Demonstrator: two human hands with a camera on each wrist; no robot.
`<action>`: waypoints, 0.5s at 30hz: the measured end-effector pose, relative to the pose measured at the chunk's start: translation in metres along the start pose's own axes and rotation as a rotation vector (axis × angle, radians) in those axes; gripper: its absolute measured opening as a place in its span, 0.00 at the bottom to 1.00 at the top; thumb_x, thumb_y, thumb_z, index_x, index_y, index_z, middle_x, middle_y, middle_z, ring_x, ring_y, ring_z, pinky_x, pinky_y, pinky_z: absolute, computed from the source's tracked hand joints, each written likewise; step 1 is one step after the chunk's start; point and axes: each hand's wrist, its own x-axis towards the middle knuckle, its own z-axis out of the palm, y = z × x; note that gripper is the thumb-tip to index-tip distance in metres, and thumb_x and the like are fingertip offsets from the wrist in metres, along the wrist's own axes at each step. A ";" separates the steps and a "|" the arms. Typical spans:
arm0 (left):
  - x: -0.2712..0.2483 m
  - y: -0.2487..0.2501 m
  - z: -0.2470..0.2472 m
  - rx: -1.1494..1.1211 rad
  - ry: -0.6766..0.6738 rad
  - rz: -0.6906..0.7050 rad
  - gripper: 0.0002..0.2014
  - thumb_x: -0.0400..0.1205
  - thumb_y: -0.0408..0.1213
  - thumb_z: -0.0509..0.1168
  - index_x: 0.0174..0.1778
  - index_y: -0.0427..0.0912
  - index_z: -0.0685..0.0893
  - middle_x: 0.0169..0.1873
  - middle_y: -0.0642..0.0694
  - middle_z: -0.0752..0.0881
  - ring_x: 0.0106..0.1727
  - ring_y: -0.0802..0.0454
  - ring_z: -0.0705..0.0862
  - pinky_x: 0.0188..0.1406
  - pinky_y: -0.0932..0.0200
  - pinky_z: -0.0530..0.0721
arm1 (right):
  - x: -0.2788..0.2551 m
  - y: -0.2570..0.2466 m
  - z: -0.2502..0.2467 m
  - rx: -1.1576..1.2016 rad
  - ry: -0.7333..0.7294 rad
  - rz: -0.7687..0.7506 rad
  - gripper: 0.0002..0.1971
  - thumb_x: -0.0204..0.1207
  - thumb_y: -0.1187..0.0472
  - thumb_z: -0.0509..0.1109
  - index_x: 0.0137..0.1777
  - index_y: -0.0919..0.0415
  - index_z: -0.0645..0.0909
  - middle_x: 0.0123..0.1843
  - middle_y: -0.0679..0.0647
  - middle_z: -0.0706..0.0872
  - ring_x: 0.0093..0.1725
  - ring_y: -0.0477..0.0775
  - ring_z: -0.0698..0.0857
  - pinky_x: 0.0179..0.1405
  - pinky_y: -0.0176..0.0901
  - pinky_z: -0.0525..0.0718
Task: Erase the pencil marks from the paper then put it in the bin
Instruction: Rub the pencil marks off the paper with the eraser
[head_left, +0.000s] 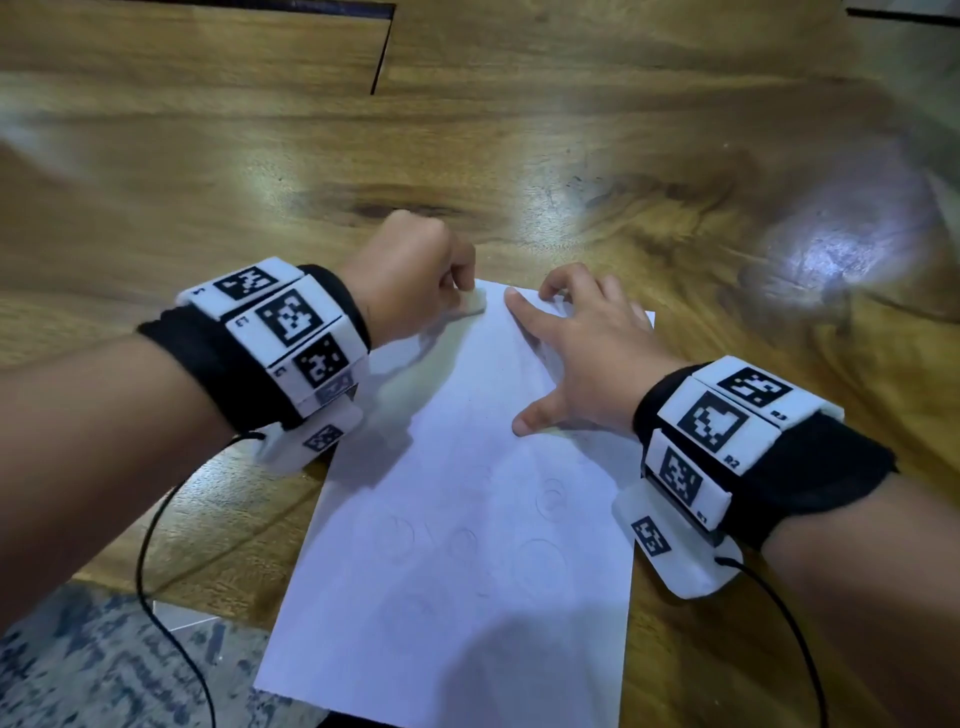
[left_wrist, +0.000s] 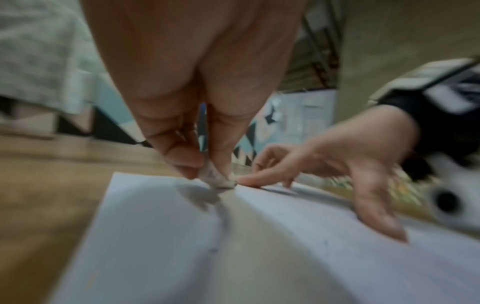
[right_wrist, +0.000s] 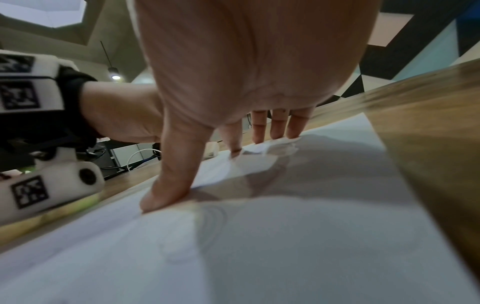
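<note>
A white sheet of paper (head_left: 467, 519) lies on the wooden table (head_left: 156, 171), with faint pencil circles on its near half. My left hand (head_left: 415, 275) pinches a small white eraser (head_left: 470, 302) and holds it on the paper's far left corner. In the left wrist view the eraser (left_wrist: 217, 181) sits between thumb and fingers, touching the paper (left_wrist: 155, 236). My right hand (head_left: 571, 353) lies spread flat on the paper's far right part, fingers straight and thumb out. The right wrist view shows that hand (right_wrist: 233, 102) pressing the paper (right_wrist: 298, 236) with its fingertips (right_wrist: 275, 131).
The table's near edge is at the lower left, with a patterned floor (head_left: 78, 665) below it. Black cables (head_left: 156, 571) hang from both wrist cameras. A dark seam (head_left: 382, 52) crosses the tabletop at the far side. No bin is in view.
</note>
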 end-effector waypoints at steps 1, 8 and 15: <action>0.000 0.001 0.001 0.008 0.072 -0.033 0.05 0.74 0.29 0.66 0.43 0.35 0.87 0.34 0.44 0.83 0.38 0.47 0.77 0.30 0.61 0.63 | 0.000 0.000 0.000 -0.002 0.000 -0.002 0.57 0.56 0.33 0.77 0.82 0.41 0.49 0.74 0.49 0.54 0.72 0.53 0.56 0.72 0.45 0.58; -0.019 -0.006 0.000 -0.131 -0.302 0.006 0.03 0.69 0.35 0.73 0.38 0.43 0.88 0.33 0.46 0.86 0.36 0.49 0.81 0.37 0.60 0.77 | -0.001 -0.001 -0.001 0.004 -0.003 -0.008 0.57 0.56 0.34 0.77 0.82 0.41 0.49 0.74 0.49 0.54 0.72 0.54 0.56 0.71 0.45 0.59; -0.016 0.009 0.011 -0.090 -0.107 -0.006 0.08 0.72 0.35 0.68 0.28 0.48 0.80 0.27 0.50 0.79 0.31 0.50 0.76 0.31 0.63 0.69 | -0.001 0.000 -0.001 -0.001 0.001 -0.008 0.57 0.57 0.34 0.77 0.82 0.42 0.48 0.74 0.49 0.55 0.71 0.54 0.56 0.71 0.45 0.59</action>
